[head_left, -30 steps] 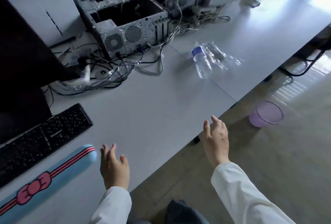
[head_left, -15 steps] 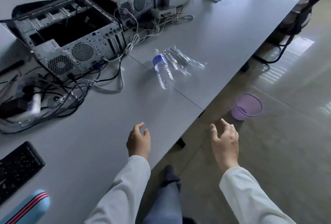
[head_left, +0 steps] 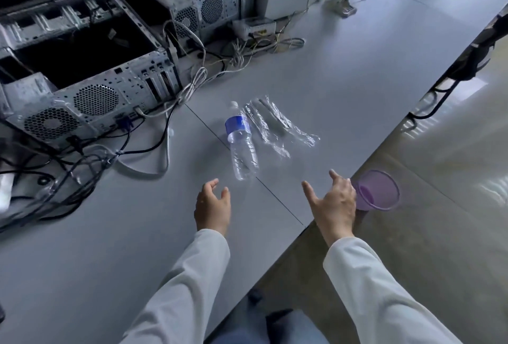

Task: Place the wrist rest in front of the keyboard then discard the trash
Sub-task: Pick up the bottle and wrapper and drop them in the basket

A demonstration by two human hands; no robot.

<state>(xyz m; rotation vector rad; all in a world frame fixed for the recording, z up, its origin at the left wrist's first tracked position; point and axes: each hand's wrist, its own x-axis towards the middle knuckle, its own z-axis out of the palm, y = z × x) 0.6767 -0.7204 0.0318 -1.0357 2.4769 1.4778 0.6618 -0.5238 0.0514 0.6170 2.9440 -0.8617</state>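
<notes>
An empty clear plastic bottle [head_left: 243, 148] with a blue label lies on its side on the grey table [head_left: 115, 233]. Beside it on the right lies crumpled clear plastic wrapping [head_left: 277, 126]. My left hand [head_left: 212, 207] hovers open just short of the bottle's base. My right hand [head_left: 332, 204] is open with fingers spread, near the table's edge and below the wrapping. A purple waste bin [head_left: 378, 191] stands on the floor right of my right hand. The wrist rest and keyboard are out of view.
Two open computer cases [head_left: 82, 68] with tangled cables [head_left: 82, 162] fill the back left of the table. A small white box [head_left: 254, 26] with wires sits further back. The table edge runs diagonally; floor [head_left: 439, 233] lies to the right.
The view has swung right, away from the keyboard and wrist rest. Both hands have moved forward toward the bottle and wrapping, and the bin is now beside my right hand.
</notes>
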